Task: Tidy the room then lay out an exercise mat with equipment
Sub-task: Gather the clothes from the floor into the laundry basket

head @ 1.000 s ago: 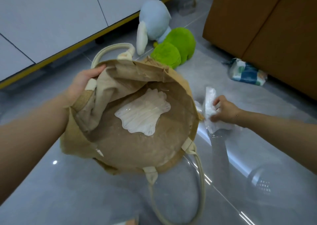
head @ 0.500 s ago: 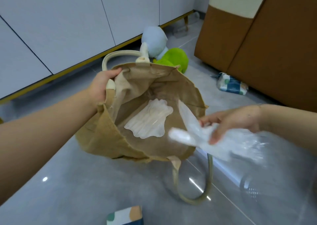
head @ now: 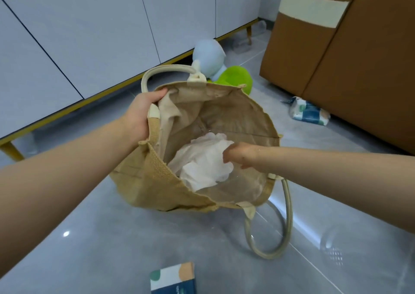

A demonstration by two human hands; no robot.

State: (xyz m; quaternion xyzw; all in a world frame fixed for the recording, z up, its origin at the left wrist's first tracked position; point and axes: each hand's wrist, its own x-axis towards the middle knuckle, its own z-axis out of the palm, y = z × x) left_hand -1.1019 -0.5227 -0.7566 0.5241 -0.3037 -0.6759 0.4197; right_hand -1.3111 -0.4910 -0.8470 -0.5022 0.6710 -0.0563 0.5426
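A tan jute bag (head: 143, 181) with cream handles stands open on the grey floor. My left hand (head: 139, 112) grips its rim at the far left, beside one handle. My right hand (head: 238, 156) reaches inside the mouth of the bag, fingers curled on crumpled white plastic packaging (head: 202, 165) that lies in the bag. The fingertips are partly hidden by the plastic.
A blue and green plush toy (head: 224, 69) lies behind the bag by the white cabinet (head: 89, 24). A tissue pack (head: 308, 112) lies beside the brown sofa (head: 348, 58). A small patterned box (head: 173, 278) sits on the floor at the bottom edge.
My right hand picked the plastic packaging up off the floor, carried it over the rim and lowered it into the bag. My left hand kept its hold on the rim.
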